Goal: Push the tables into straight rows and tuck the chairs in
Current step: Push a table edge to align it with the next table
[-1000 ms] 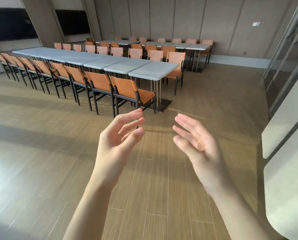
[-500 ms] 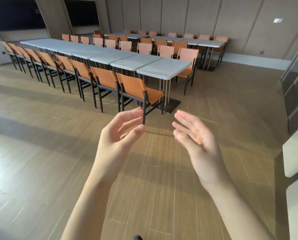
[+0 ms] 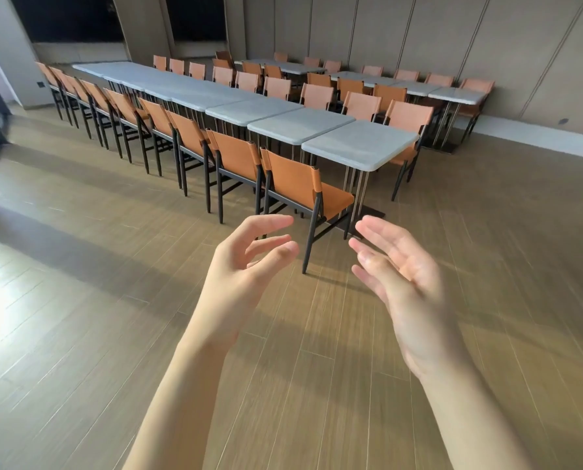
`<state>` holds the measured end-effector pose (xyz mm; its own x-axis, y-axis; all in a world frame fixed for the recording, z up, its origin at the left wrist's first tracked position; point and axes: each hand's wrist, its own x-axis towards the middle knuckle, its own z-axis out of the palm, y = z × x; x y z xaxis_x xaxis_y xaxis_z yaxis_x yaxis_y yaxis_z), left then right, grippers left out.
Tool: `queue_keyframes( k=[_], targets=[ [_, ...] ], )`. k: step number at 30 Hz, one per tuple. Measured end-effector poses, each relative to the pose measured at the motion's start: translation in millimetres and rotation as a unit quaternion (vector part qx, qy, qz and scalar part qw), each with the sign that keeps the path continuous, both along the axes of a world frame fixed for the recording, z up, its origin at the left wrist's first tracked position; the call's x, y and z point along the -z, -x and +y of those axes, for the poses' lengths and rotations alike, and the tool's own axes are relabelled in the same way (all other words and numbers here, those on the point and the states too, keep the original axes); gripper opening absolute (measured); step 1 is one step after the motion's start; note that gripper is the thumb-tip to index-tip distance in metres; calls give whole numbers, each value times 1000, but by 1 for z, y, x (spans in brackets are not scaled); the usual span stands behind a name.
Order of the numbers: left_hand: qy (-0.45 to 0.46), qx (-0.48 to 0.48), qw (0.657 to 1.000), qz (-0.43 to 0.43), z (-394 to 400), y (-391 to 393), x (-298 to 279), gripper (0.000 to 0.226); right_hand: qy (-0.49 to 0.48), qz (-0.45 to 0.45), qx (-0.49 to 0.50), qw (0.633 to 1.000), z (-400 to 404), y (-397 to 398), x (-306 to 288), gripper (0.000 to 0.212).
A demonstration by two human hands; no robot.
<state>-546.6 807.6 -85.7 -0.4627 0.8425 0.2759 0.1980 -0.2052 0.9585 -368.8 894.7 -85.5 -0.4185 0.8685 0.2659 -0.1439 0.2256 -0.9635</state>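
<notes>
Approach step. Left hand (image 3: 246,266) and right hand (image 3: 402,276) both raised, loosely spread, holding nothing. Nearest chair (image 3: 303,188) sticking out beside end surface (image 3: 358,145) of near row. Next, probably: grip backrest, push straight under.

You see matt, speckled stone-like grey tops on the tables (image 3: 359,145), carried on slim polished metal legs. The chairs (image 3: 296,179) have smooth orange leather-look seats and backs on matt black frames. The floor (image 3: 79,300) is satin wood-grain plank.
</notes>
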Motion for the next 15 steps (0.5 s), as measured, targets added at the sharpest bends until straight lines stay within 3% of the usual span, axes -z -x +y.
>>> queue_keyframes(
  k=[15],
  targets=[
    [41,-20,999,3,120,88,25,23,32,-14,1,999,135,88,26,29]
  ],
)
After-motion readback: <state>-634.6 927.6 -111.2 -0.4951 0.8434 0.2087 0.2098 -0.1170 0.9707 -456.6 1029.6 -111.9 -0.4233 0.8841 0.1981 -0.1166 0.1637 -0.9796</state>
